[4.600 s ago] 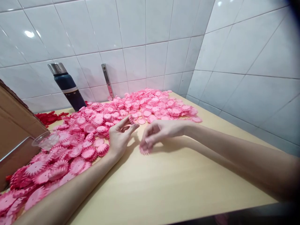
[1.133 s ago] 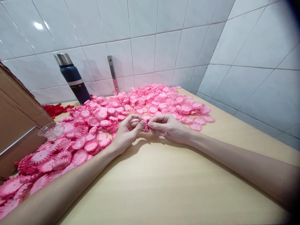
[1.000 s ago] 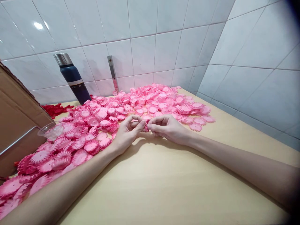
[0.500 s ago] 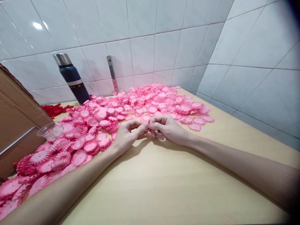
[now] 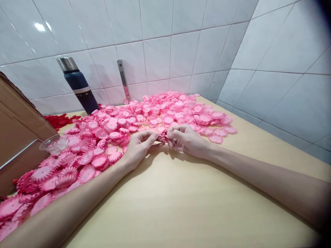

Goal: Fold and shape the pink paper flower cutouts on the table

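Note:
Between my two hands is a small pink scalloped petal piece [image 5: 162, 137], partly covered by the fingers. My left hand [image 5: 141, 146] pinches its left side between thumb and fingertips. On its right side, my right hand [image 5: 186, 140] grips it with thumb and forefinger, the other fingers curled below. Both hands are just above the table, at the front edge of a wide heap of pink fringed flower discs [image 5: 111, 124]. Many of these discs have a small hole in the middle.
A dark blue bottle [image 5: 80, 88] with a metal cap stands by the tiled wall. At left are a cardboard box [image 5: 20, 131], a clear plastic cup [image 5: 54, 144] and red pieces [image 5: 58, 121]. A metal strip [image 5: 123, 79] is fixed to the wall. The pale tabletop [image 5: 186, 203] extends toward me.
My fingertips have drawn slightly apart, the left ones leftward and the right ones rightward. More of the pink petal piece now shows between them.

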`<state>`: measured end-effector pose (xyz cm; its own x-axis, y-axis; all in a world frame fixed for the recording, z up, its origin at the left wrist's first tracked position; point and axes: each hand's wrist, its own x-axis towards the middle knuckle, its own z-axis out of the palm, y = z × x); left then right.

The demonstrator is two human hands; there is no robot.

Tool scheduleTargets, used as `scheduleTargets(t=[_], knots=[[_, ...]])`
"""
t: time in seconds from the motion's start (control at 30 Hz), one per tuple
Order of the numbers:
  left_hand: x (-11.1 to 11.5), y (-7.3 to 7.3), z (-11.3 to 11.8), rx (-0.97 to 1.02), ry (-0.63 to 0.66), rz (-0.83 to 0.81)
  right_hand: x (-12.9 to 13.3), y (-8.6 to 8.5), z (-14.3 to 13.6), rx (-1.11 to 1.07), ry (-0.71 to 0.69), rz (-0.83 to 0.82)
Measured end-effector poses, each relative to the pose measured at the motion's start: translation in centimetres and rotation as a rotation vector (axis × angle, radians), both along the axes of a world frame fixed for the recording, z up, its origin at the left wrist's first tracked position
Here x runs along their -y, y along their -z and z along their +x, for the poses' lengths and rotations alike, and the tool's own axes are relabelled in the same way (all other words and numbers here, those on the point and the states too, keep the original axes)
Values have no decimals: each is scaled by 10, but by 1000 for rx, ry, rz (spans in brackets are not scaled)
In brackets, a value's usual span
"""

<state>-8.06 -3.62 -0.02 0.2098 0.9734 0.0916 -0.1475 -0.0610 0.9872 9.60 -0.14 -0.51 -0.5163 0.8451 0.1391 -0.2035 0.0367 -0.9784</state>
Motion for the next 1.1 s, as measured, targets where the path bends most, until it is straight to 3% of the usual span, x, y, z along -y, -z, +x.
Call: scheduleTargets(t=[0.23, 0.8, 0.97, 1.1], knots=[[-4, 4, -2, 80, 14, -32, -1, -1, 1, -10, -14, -62], [-1, -4, 4, 193, -147, -63, -4, 0, -1, -153, -77, -135], [2, -2, 4, 107, -132, 28, -1, -1, 1, -59, -36, -77], [11, -5, 7, -154, -177, 241, 2, 0, 3, -21, -45, -28]])
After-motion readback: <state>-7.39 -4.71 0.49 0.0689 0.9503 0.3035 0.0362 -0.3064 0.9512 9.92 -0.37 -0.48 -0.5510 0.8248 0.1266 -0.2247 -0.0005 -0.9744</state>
